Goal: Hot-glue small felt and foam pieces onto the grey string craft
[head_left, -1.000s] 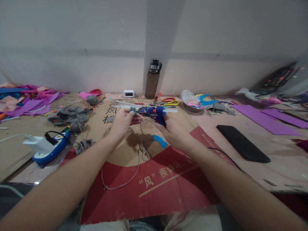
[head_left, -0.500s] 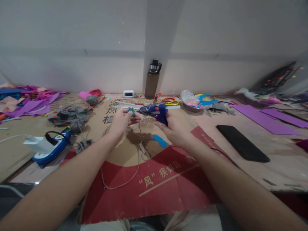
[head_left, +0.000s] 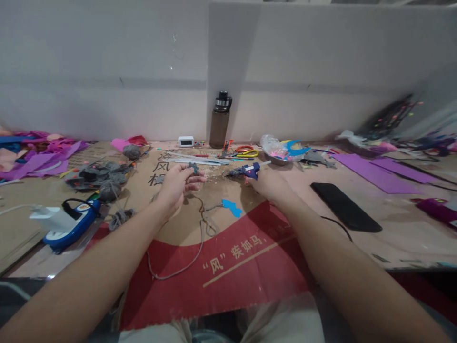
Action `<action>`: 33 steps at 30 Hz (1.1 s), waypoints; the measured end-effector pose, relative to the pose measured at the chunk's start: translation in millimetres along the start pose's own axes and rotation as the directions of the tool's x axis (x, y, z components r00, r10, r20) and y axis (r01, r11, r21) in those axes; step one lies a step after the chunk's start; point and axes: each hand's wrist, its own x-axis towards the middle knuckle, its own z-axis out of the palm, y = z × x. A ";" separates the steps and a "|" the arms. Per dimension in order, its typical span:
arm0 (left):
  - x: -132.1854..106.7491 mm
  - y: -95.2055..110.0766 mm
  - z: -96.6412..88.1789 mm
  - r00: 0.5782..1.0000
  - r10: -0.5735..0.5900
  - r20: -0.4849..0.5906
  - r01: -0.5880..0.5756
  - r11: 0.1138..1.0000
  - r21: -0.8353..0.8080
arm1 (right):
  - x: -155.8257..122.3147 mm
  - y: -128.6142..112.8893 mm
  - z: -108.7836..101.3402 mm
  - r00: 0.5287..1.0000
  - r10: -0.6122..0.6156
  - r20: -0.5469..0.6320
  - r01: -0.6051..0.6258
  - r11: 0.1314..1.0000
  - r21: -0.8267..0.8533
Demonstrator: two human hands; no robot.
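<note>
My left hand is closed on a small grey-and-teal piece, held just above the cardboard sheet. A grey cord trails from under that hand toward me. My right hand grips a blue glue gun low over the cardboard, its nozzle pointing left and well apart from the small piece. A blue felt cut-out lies on the cardboard between my hands.
A black phone lies to the right. A brown bottle, a white clock, scissors and a bowl of scraps stand at the back. Grey yarn balls, a blue-white device and purple felt lie left.
My right hand has lowered the glue gun and drawn it to the right, away from the small piece. My left hand stays about where it was. The view has tilted slightly.
</note>
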 end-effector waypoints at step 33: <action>-5.2 -4.2 10.7 0.981 0.193 -0.018 -0.188 0.971 0.148 | -18.7 -103.7 26.4 0.960 -0.162 -0.230 0.268 0.773 0.575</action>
